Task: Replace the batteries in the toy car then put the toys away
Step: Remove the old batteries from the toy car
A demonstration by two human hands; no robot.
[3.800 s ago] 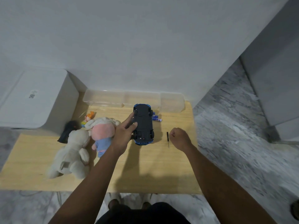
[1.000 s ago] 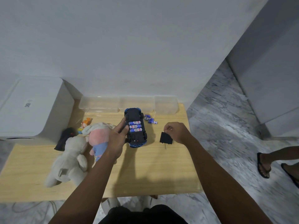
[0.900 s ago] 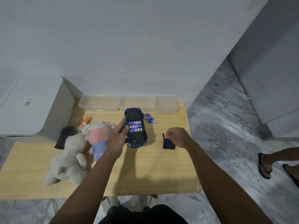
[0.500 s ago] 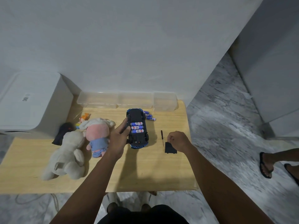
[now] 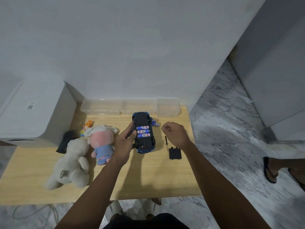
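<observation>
Far left there's a white box [image 5: 31, 111] butted up against the wooden table [image 5: 148, 179]. On the table next to it lies a black toy [image 5: 65, 142], then a grey plush bunny [image 5: 72, 164] flopped on its side, and a pink-faced plush in blue [image 5: 102, 142] touching it, with a small orange toy [image 5: 88, 124] peeking out behind. Along the wall sit clear plastic bins [image 5: 132, 106].

Left hand [image 5: 124, 142] is wrapped around the side of the toy car [image 5: 144, 133], which is flipped belly-up on the table with its three batteries [image 5: 143, 131] exposed in the open compartment. A couple of spare batteries [image 5: 155, 123] lie just past the car's right side.

Then a thin screwdriver [image 5: 166, 142] and the black battery cover [image 5: 175, 153] are flat on the wood. Right hand [image 5: 175, 133] hovers above them, fingers curled in loosely; can't tell if anything's pinched in there.

Far right, somebody's sandalled foot [image 5: 270, 169] on the marble floor.
</observation>
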